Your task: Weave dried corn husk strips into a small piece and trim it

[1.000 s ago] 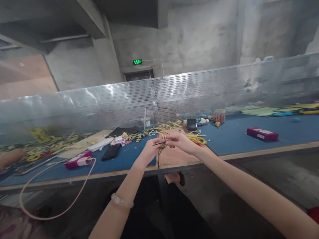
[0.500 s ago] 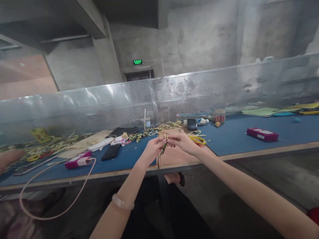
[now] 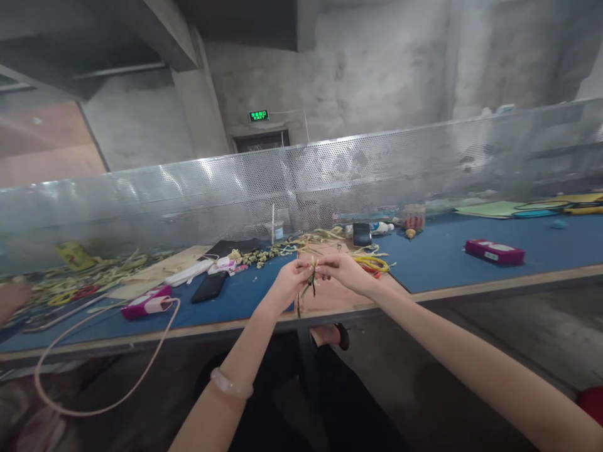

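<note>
Close together above the tan board (image 3: pixel 330 300), my left hand (image 3: pixel 289 285) and my right hand (image 3: pixel 346 271) pinch a small bundle of thin strips (image 3: pixel 313 276). Pale yellow ends stick up between the fingertips, and dark green or black ends hang below. The exact kind of strip is too small to make out. Right behind my right hand lie a yellow coiled cord (image 3: pixel 372 262) and some orange-red pieces. More pale strips (image 3: pixel 323 236) are heaped at the board's far edge.
On the left are a black phone (image 3: pixel 210 287), a magenta box (image 3: pixel 146 302) with a pink cable, and a co-worker's hand (image 3: pixel 14 298) by scattered strips. A bottle (image 3: pixel 381 228), a clear jar (image 3: pixel 414 217) and another magenta box (image 3: pixel 494 251) stand right. A perforated metal screen (image 3: pixel 226 194) runs behind.
My fingers have shifted slightly on the strips, and the dark ends now hang straighter down. The co-worker's hand at the left has drawn back toward the frame's edge.
</note>
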Demonstrator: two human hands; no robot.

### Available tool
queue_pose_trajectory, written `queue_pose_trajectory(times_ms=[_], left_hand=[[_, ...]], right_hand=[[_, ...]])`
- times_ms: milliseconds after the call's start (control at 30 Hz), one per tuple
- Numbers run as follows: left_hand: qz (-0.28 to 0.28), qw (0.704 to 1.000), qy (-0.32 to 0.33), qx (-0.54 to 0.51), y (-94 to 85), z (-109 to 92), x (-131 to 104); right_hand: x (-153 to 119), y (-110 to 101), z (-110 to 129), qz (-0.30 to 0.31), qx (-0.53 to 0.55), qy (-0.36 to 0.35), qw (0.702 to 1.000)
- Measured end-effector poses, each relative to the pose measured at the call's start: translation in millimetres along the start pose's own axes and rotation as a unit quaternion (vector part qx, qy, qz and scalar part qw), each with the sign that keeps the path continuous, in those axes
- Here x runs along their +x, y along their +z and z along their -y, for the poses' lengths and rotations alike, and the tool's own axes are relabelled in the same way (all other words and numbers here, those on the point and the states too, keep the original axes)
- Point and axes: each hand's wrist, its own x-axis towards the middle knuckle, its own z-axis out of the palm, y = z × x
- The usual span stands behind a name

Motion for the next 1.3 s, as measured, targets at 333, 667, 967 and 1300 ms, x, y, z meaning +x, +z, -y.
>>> queue_pose_trajectory(times_ms=[333, 667, 967, 1300], left_hand=[[-0.013, 0.999, 0.002, 0.040, -0.9, 9.0, -1.1], [-0.008, 0.981, 0.009, 0.192, 7.5, -11.0, -14.5], [0.020, 0.961, 0.042, 0.272, 10.7, -16.0, -20.8], [0.056, 0.939, 0.073, 0.332, 13.6, -23.7, -23.4]], right_hand=[[-5.6, 10.5, -12.0, -0.057, -0.017, 0.005, 0.998], [-8.3, 8.1, -4.2, -0.033, -0.086, 0.006, 0.996], [-10.5, 1.8, 4.3, -0.027, -0.115, 0.006, 0.993], [-15.2, -4.6, 4.9, -0.005, -0.112, 0.005, 0.994]])
